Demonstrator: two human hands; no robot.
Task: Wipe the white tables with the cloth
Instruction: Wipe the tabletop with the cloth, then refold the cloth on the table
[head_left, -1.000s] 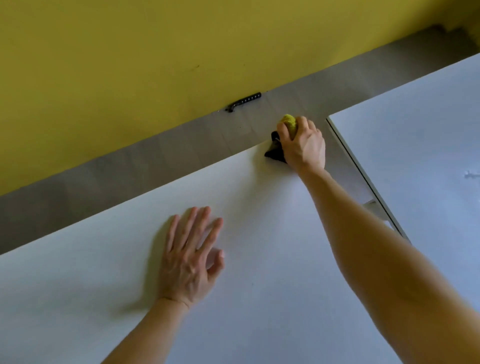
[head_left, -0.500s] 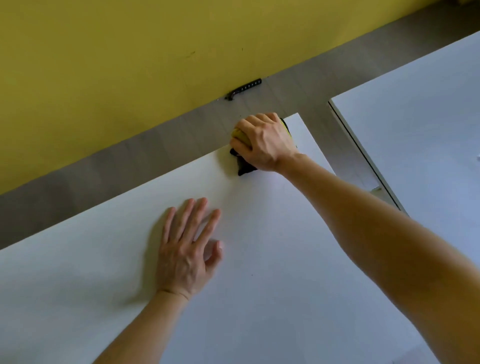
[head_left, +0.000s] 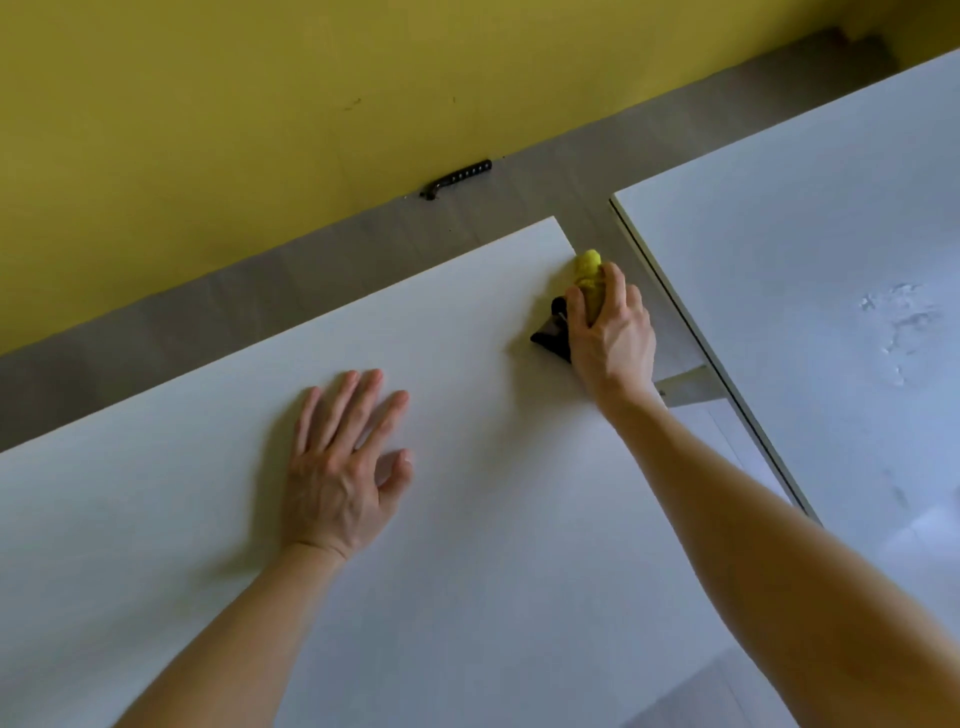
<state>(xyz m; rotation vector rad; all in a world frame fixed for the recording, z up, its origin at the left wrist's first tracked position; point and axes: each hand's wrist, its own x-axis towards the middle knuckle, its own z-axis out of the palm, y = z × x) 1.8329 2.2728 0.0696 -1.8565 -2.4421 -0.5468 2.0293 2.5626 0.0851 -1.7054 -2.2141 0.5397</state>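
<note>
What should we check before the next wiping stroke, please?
1. Right hand grips cloth: ok.
2. Cloth touches near table: ok.
3. Left hand lies flat on near table, apart from cloth: ok.
4. Cloth well inside the table's edge: not ok; its yellow end sits at the right edge.
5. Near table free of dirt: cannot tell.
6. Other table clean: not ok; marks show.

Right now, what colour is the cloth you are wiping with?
The cloth is yellow, with a black part beside the right hand; the head view shows it.
</note>
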